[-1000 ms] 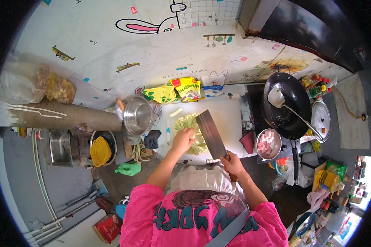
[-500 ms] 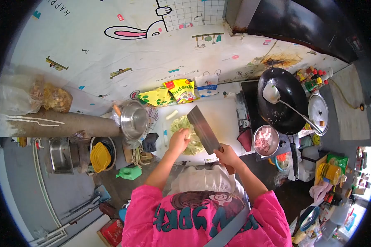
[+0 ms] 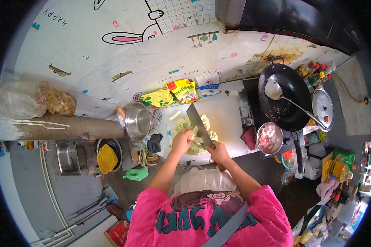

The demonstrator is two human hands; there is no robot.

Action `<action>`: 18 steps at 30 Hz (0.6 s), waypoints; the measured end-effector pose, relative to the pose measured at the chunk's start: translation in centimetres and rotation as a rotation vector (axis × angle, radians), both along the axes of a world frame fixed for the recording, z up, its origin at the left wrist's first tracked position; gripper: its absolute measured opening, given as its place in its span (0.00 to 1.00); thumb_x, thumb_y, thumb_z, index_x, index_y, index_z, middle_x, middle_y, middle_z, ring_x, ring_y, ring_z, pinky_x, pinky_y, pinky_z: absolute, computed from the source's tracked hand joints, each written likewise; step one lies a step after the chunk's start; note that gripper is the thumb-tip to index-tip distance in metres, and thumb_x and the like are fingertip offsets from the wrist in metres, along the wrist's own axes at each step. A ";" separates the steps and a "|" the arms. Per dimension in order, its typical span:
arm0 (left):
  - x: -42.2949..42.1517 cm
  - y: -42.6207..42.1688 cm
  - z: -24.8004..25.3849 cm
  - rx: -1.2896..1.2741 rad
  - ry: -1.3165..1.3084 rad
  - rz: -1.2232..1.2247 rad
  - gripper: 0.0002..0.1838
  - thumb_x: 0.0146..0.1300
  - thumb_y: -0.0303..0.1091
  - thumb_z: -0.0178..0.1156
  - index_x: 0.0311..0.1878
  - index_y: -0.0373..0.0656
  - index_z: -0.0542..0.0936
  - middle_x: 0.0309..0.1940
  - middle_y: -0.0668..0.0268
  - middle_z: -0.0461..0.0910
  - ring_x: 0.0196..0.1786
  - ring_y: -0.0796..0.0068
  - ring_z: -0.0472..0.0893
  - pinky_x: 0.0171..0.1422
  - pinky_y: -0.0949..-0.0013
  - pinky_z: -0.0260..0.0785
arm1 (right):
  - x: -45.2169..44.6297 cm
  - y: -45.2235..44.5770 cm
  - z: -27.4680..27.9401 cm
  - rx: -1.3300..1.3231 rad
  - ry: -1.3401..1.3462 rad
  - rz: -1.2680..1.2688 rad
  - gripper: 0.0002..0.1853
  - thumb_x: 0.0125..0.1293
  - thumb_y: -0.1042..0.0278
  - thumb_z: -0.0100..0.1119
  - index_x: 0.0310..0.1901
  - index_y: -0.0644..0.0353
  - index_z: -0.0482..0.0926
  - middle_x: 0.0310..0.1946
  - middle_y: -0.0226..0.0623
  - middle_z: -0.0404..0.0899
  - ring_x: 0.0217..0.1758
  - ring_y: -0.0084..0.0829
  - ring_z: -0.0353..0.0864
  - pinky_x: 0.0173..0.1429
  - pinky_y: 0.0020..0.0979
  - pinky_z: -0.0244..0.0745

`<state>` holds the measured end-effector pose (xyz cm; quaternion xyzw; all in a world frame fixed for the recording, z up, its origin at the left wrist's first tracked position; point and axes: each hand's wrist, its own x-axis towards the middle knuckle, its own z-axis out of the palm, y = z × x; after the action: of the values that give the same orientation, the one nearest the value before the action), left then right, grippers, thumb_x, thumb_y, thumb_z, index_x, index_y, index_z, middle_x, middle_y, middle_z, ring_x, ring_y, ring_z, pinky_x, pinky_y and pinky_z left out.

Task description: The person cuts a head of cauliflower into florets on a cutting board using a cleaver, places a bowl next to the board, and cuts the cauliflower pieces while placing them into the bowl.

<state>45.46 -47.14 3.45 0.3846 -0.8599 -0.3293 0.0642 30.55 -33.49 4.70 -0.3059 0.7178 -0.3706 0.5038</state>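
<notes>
Pale green cut vegetable (image 3: pixel 207 120) lies in a pile on the white cutting board (image 3: pixel 230 119). My left hand (image 3: pixel 183 141) rests on the left part of the pile, fingers bent and pressed together over it. In my right hand (image 3: pixel 219 152) is the handle of a wide cleaver (image 3: pixel 199 124). The blade stands in the pile, slanting up and to the left, with vegetable on both sides of it. Near the board's upper left lies a short pale piece (image 3: pixel 174 115).
Right of the board are a bowl of cut meat (image 3: pixel 267 139) and a black wok (image 3: pixel 281 112) with a ladle (image 3: pixel 273 89). A steel pot (image 3: pixel 137 121) stands at the left. Yellow packets (image 3: pixel 183 91) lie behind the board.
The cleaver has moved left into the pile and its blade is now steeper, narrower in view. Vegetable now shows to the right of the blade. The view has shifted slightly.
</notes>
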 end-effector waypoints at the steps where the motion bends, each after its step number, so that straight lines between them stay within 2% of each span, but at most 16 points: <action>1: 0.0 -0.1 -0.1 -0.009 0.011 0.002 0.25 0.42 0.25 0.65 0.49 0.39 0.74 0.42 0.55 0.74 0.43 0.52 0.75 0.46 0.59 0.69 | -0.5 -0.1 -0.1 0.001 0.000 0.009 0.12 0.57 0.67 0.59 0.28 0.68 0.70 0.14 0.38 0.67 0.17 0.28 0.70 0.24 0.33 0.66; 2: 0.0 -0.1 -0.2 -0.017 0.020 0.003 0.25 0.42 0.25 0.65 0.49 0.38 0.74 0.42 0.55 0.74 0.43 0.52 0.75 0.47 0.59 0.69 | -1.0 -0.1 -0.1 0.003 -0.001 0.017 0.12 0.57 0.67 0.59 0.28 0.68 0.70 0.14 0.38 0.67 0.17 0.28 0.70 0.24 0.33 0.66; 5: -0.1 -0.2 -0.6 0.001 0.041 -0.009 0.26 0.42 0.25 0.65 0.49 0.38 0.73 0.42 0.55 0.74 0.43 0.52 0.75 0.47 0.60 0.69 | -2.7 0.7 0.6 -0.036 -0.025 -0.033 0.09 0.59 0.70 0.58 0.31 0.68 0.71 0.12 0.31 0.66 0.11 0.22 0.68 0.14 0.28 0.62; 6: -0.1 -0.3 -0.7 0.012 0.049 -0.014 0.26 0.42 0.24 0.65 0.49 0.38 0.73 0.43 0.55 0.74 0.44 0.52 0.75 0.47 0.60 0.69 | -3.3 0.6 2.3 -0.039 -0.051 -0.054 0.09 0.59 0.71 0.57 0.36 0.68 0.72 0.11 0.30 0.65 0.11 0.21 0.66 0.14 0.27 0.61; 9: -0.2 -0.2 -0.8 -0.019 0.047 -0.022 0.25 0.43 0.24 0.64 0.49 0.38 0.73 0.44 0.54 0.73 0.43 0.52 0.75 0.47 0.60 0.69 | -4.1 0.9 1.4 -0.186 0.126 -0.102 0.11 0.57 0.69 0.59 0.34 0.69 0.74 0.12 0.36 0.67 0.13 0.25 0.67 0.19 0.31 0.63; 12: -0.1 -0.1 -0.7 0.020 0.058 -0.012 0.25 0.44 0.28 0.64 0.50 0.39 0.73 0.45 0.55 0.73 0.43 0.52 0.75 0.48 0.59 0.68 | -4.5 1.1 2.7 -0.110 0.078 -0.143 0.10 0.57 0.68 0.59 0.33 0.69 0.74 0.12 0.36 0.67 0.13 0.25 0.67 0.19 0.31 0.62; 15: -0.6 0.3 -1.4 -0.264 0.007 0.005 0.25 0.46 0.33 0.64 0.50 0.39 0.73 0.45 0.55 0.73 0.43 0.54 0.75 0.50 0.57 0.67 | -4.3 1.8 2.4 -0.132 0.110 -0.130 0.10 0.57 0.68 0.59 0.32 0.69 0.74 0.11 0.35 0.67 0.13 0.25 0.67 0.19 0.31 0.62; 18: -3.3 -0.2 -0.3 -0.317 0.018 0.132 0.23 0.48 0.36 0.62 0.50 0.40 0.74 0.44 0.56 0.74 0.44 0.56 0.75 0.51 0.57 0.66 | -3.7 2.6 1.1 -0.151 0.108 -0.124 0.09 0.58 0.70 0.58 0.35 0.68 0.73 0.10 0.32 0.66 0.10 0.22 0.66 0.16 0.29 0.61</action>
<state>42.16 -47.34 3.10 0.4225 -0.8733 -0.1879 0.1533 26.82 -30.85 5.83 -0.3177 0.7312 -0.4372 0.4162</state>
